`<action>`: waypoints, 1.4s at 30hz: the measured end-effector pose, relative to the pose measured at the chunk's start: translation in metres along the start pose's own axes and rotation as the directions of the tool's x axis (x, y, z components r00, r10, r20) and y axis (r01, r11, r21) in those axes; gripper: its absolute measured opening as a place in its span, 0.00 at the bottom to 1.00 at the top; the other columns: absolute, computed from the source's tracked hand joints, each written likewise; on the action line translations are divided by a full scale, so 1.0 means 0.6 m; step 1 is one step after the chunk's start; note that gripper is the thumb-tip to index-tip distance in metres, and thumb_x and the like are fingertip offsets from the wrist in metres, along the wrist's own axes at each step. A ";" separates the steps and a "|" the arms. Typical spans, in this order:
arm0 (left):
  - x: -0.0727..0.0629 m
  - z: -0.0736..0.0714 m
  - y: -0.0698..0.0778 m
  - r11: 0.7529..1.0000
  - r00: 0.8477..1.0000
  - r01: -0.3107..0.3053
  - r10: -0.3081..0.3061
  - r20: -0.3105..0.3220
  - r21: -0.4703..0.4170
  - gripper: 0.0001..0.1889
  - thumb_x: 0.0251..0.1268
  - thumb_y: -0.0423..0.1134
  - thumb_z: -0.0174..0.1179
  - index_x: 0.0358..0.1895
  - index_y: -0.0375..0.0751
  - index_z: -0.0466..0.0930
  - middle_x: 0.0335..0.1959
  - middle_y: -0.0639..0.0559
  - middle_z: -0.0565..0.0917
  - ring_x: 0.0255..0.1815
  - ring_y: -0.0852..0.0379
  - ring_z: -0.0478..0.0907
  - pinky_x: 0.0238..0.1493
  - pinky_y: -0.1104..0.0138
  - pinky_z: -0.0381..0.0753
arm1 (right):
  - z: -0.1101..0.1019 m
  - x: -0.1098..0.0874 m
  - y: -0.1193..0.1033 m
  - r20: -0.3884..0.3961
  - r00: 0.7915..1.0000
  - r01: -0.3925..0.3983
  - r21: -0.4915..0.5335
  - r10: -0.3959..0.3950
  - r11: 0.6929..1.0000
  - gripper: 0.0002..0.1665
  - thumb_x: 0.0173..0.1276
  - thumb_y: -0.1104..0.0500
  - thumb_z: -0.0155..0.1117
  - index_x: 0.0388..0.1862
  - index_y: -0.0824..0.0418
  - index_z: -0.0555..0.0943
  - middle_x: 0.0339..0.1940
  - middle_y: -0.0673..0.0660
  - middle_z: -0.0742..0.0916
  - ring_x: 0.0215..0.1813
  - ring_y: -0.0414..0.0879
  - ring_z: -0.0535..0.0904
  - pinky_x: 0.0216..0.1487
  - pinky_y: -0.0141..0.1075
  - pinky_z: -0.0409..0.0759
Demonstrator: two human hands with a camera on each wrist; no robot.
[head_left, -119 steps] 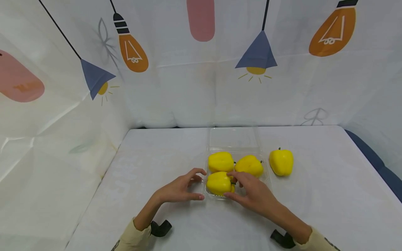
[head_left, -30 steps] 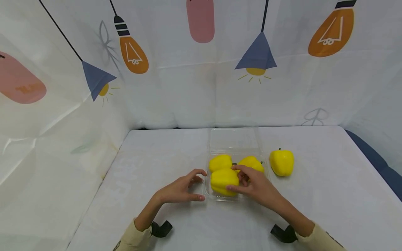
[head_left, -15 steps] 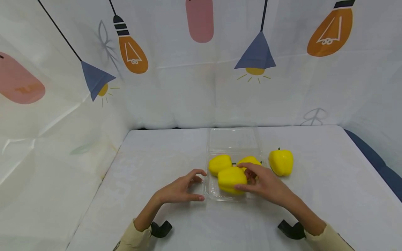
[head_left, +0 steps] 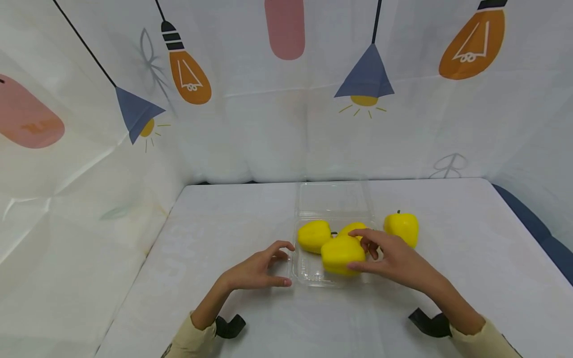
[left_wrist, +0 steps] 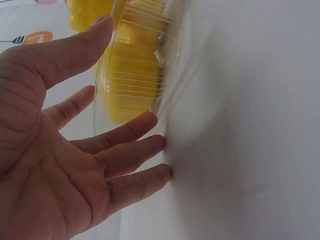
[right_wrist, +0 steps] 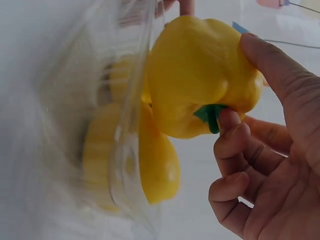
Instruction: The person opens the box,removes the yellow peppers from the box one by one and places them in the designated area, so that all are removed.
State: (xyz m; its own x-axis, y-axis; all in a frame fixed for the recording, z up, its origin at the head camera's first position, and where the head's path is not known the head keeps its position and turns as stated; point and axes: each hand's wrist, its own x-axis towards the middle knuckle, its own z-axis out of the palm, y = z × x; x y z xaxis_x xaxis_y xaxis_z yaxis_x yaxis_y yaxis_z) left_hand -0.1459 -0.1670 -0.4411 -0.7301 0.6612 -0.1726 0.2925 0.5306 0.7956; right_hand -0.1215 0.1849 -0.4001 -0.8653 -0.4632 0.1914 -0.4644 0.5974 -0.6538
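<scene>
My right hand (head_left: 396, 258) pinches a yellow bell pepper (head_left: 341, 256), thumb at the near side and fingers at the far side. In the right wrist view, a fingertip lies at the green stem (right_wrist: 212, 116), and this bell pepper is raised above the rim of the clear plastic clamshell box (right_wrist: 122, 170). Two more yellow bell peppers, one at left (head_left: 314, 236) and one at right (head_left: 351, 228), lie in the box; my right hand partly hides the right one. My left hand (head_left: 259, 268) rests at the box's left side, its fingers extended and its thumb by the rim.
The box's clear lid (head_left: 332, 198) lies folded back toward the far edge of the white table (head_left: 233, 214). Another yellow bell pepper (head_left: 403, 228) stands on the table right of the box. A printed curtain (head_left: 250, 134) hangs behind the table.
My right hand has lifted the front bell pepper and carried it rightward over the box. The left hand stays in place.
</scene>
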 end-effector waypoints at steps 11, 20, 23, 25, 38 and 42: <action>0.000 -0.004 -0.001 1.000 1.000 -0.015 0.015 0.001 0.009 0.37 0.60 0.51 0.70 0.68 0.57 0.59 0.61 0.48 0.77 0.63 0.51 0.72 0.65 0.50 0.68 | -0.053 -0.019 0.014 -0.050 0.999 0.003 -0.072 -0.006 0.997 0.34 0.56 0.40 0.75 0.58 0.52 0.79 0.32 0.43 0.77 0.34 0.40 0.71 0.32 0.31 0.73; -0.001 -0.001 -0.004 1.000 1.000 -0.007 0.007 0.001 -0.012 0.37 0.60 0.51 0.71 0.68 0.58 0.59 0.61 0.47 0.77 0.63 0.51 0.72 0.66 0.50 0.68 | -0.074 -0.035 0.026 -0.095 0.995 -0.015 -0.122 0.003 0.992 0.34 0.55 0.46 0.79 0.59 0.52 0.79 0.32 0.43 0.77 0.34 0.39 0.71 0.31 0.30 0.72; -0.001 0.000 -0.004 1.000 1.000 -0.007 0.007 -0.002 -0.011 0.37 0.59 0.51 0.71 0.68 0.58 0.59 0.60 0.48 0.77 0.63 0.51 0.72 0.65 0.50 0.68 | -0.081 -0.041 0.032 -0.116 0.993 -0.009 -0.142 -0.008 0.990 0.34 0.54 0.49 0.80 0.59 0.52 0.79 0.32 0.42 0.77 0.33 0.38 0.70 0.30 0.30 0.72; 0.000 0.000 -0.005 1.000 1.000 -0.016 0.016 -0.004 -0.003 0.37 0.59 0.51 0.71 0.68 0.56 0.59 0.60 0.47 0.77 0.62 0.50 0.73 0.65 0.50 0.68 | -0.088 -0.045 0.036 -0.127 0.992 -0.010 -0.160 -0.010 0.987 0.33 0.54 0.49 0.80 0.59 0.52 0.79 0.32 0.42 0.77 0.33 0.38 0.70 0.29 0.30 0.72; 0.000 -0.002 -0.002 1.000 1.000 -0.025 0.025 -0.004 -0.008 0.37 0.59 0.50 0.71 0.68 0.56 0.59 0.60 0.48 0.77 0.62 0.52 0.73 0.66 0.51 0.68 | -0.122 -0.067 0.061 -0.179 0.981 -0.109 -0.215 0.070 0.970 0.35 0.54 0.52 0.80 0.61 0.56 0.78 0.32 0.45 0.78 0.33 0.38 0.68 0.28 0.29 0.68; 0.000 -0.002 -0.001 0.999 0.999 -0.032 0.032 -0.001 -0.008 0.37 0.59 0.50 0.71 0.68 0.57 0.59 0.59 0.48 0.78 0.62 0.52 0.73 0.65 0.51 0.68 | -0.131 -0.074 0.069 -0.188 0.977 -0.134 -0.205 0.095 0.970 0.35 0.55 0.52 0.80 0.61 0.56 0.77 0.33 0.47 0.78 0.33 0.39 0.68 0.27 0.31 0.67</action>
State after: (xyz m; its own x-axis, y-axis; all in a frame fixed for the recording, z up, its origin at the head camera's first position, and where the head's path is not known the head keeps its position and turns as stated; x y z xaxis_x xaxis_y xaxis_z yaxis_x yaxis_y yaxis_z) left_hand -0.1468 -0.1682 -0.4408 -0.7212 0.6771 -0.1461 0.3107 0.5047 0.8055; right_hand -0.1174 0.2817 -0.3779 -0.9256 -0.2725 0.2626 -0.3728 0.7756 -0.5094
